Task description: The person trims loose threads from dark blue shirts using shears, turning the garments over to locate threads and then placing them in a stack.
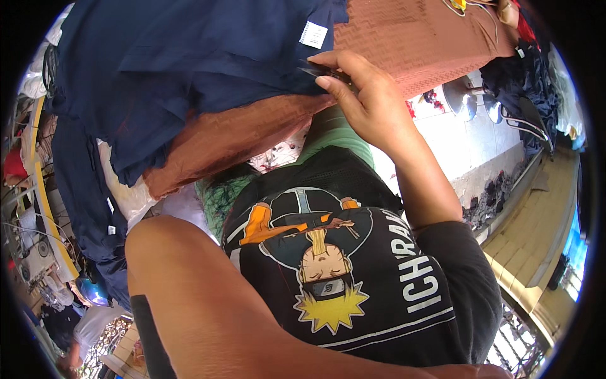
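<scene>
My right hand (369, 95) is closed around a small, dark, pointed tool that looks like thread snips (319, 69). Thumb and index finger pinch it, and its tip points left over navy fabric (208, 57). Just above the tip, a white label (312, 35) lies on that fabric. The navy cloth is spread over a table with a brown patterned cover (429, 38) and hangs down its left side. Bent across the lower part of the view, my left arm (189, 284) folds back toward me. Only an edge of my left hand (476, 371) shows at the bottom, its fingers hidden.
A yellow item with cords (459, 5) lies at the table's far right. Dark cloth (521, 82) is draped over a metal-framed chair at right, near a wooden bench (536, 234). Scraps (495, 196) litter the floor. Another person (95, 328) is at lower left.
</scene>
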Tool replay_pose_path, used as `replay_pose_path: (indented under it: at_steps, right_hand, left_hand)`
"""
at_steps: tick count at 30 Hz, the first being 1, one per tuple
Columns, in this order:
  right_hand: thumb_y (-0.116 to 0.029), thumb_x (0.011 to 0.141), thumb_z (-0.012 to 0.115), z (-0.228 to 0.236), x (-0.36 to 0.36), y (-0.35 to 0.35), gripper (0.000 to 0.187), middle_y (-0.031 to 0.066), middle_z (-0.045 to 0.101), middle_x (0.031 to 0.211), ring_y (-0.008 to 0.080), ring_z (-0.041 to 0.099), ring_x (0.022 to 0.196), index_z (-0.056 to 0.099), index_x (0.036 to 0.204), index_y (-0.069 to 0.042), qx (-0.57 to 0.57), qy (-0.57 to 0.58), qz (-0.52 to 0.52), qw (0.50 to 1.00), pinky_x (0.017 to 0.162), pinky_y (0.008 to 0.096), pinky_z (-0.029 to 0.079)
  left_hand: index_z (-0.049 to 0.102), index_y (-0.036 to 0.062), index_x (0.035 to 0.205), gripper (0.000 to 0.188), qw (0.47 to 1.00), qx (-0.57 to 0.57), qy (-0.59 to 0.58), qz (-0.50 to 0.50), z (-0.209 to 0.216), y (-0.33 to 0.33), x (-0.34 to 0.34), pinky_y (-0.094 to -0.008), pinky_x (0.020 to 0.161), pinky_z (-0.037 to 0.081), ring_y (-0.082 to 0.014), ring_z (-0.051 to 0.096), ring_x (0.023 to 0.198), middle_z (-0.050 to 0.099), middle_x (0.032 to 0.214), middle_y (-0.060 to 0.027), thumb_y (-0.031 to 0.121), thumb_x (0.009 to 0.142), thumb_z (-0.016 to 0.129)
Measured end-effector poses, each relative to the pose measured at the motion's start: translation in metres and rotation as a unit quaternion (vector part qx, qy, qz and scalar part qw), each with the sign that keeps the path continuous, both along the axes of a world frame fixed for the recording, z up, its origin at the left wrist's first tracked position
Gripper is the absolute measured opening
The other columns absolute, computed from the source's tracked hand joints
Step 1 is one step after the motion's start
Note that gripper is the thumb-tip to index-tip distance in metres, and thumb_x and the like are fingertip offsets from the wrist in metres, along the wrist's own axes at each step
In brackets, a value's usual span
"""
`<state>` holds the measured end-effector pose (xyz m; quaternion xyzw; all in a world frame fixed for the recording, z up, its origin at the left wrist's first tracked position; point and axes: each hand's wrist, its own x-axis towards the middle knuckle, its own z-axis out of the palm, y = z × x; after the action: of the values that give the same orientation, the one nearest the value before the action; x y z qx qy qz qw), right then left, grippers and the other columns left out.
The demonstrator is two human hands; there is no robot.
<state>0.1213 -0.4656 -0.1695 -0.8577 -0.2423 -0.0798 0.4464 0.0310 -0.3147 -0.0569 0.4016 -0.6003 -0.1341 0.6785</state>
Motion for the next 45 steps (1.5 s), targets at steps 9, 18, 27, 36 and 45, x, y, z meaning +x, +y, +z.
replay_pose_path:
  at_steps: [9, 18, 27, 36, 45]
  right_hand:
    - [-0.014, 0.084, 0.065, 0.001, 0.000, -0.017, 0.022, 0.0141, 0.065, 0.097, 0.0324, 0.064, 0.085, 0.062, 0.105, -0.005, 0.015, 0.013, -0.026, 0.999, 0.074, 0.0412, 0.050]
    - [-0.009, 0.085, 0.066, -0.003, 0.017, -0.023, 0.023, 0.0122, 0.068, 0.091, 0.0235, 0.067, 0.079, 0.064, 0.108, -0.007, 0.071, 0.034, -0.077, 0.994, 0.070, 0.0333, 0.051]
    - [-0.009, 0.086, 0.063, -0.036, 0.018, 0.015, 0.013, 0.0145, 0.069, 0.088, 0.0314, 0.067, 0.082, 0.064, 0.098, -0.004, 0.081, 0.078, -0.009, 0.994, 0.070, 0.0362, 0.051]
    - [-0.009, 0.087, 0.063, -0.043, 0.017, 0.015, 0.013, 0.0149, 0.069, 0.089, 0.0316, 0.067, 0.082, 0.064, 0.099, -0.004, 0.078, 0.105, -0.020, 0.991, 0.071, 0.0365, 0.051]
    - [-0.011, 0.086, 0.063, -0.032, 0.018, 0.017, 0.015, 0.0156, 0.069, 0.089, 0.0344, 0.066, 0.084, 0.065, 0.099, -0.005, 0.011, 0.087, -0.008, 0.996, 0.072, 0.0398, 0.050]
  left_hand:
    - [0.069, 0.0088, 0.096, 0.023, 0.952, -0.164, 0.145, -0.216, 0.016, 0.042, 0.009, -0.0443, 0.097, 0.043, -0.0249, 0.063, 0.100, 0.068, 0.108, -0.0110, 0.025, 0.094, 0.052]
    - [0.067, -0.0004, 0.103, 0.024, 0.773, 0.255, 0.222, 0.537, -0.085, 0.066, 0.066, -0.0257, 0.075, 0.049, -0.0133, 0.062, 0.084, 0.067, 0.099, -0.0086, 0.012, 0.082, 0.072]
    - [0.068, 0.0030, 0.101, 0.031, 0.626, 0.411, -0.068, 0.659, -0.157, 0.035, 0.091, -0.0306, 0.073, 0.052, -0.0218, 0.065, 0.086, 0.066, 0.104, -0.0058, 0.017, 0.075, 0.078]
    - [0.065, 0.0020, 0.095, 0.015, 0.654, 0.456, 0.017, 0.604, -0.145, 0.053, 0.110, -0.0308, 0.069, 0.053, -0.0227, 0.069, 0.076, 0.070, 0.084, -0.0126, 0.015, 0.091, 0.061]
    - [0.066, 0.0048, 0.103, 0.018, 0.701, 0.420, 0.058, 0.573, -0.142, 0.058, 0.110, -0.0293, 0.072, 0.053, -0.0186, 0.070, 0.079, 0.071, 0.087, -0.0092, 0.018, 0.092, 0.060]
